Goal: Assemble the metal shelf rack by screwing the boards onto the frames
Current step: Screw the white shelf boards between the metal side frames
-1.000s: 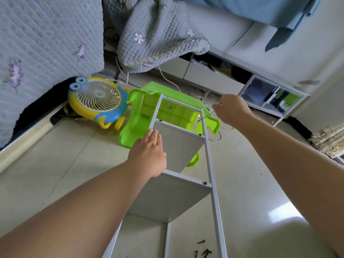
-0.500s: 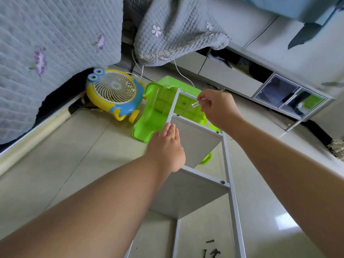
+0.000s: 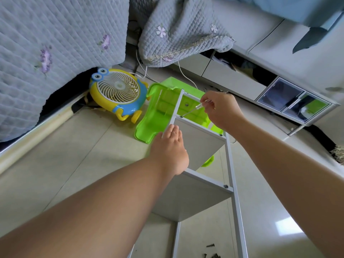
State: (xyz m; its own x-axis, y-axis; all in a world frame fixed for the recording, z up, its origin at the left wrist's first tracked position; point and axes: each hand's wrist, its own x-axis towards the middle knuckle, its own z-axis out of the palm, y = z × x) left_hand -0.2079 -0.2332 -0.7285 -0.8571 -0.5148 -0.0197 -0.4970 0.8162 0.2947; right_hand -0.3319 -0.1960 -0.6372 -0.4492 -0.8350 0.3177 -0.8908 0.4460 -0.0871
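The rack [image 3: 230,164] lies on the tiled floor [image 3: 55,164], its grey frame [image 3: 235,192] running away from the camera toward a green stool [image 3: 160,116] tipped on its side. Two grey boards sit between the frame rails: the far board [image 3: 201,144] and the near board [image 3: 188,200], each with a dark screw head showing at its right end on the rail.

The left hand [image 3: 170,149] rests flat on the left end of the far board, fingers straight and together, their tips touching the left rail. It holds nothing.

The right hand [image 3: 221,110] pinches the clear handle of a small screwdriver [image 3: 193,108] between thumb and fingertips. The shaft slants down and left, and its tip sits at a screw [image 3: 181,116] at the far board's left corner, just beyond the left fingertips.

A few loose dark screws [image 3: 210,255] lie on the floor near the bottom edge, between the two rails.

A yellow and blue fan [image 3: 117,94] with cartoon eyes stands on the floor left of the stool, beside a quilted grey bed cover [image 3: 55,43]. A white cable [image 3: 184,77] runs down behind the stool. A low white cabinet [image 3: 260,75] with glass-fronted compartments lines the far wall.
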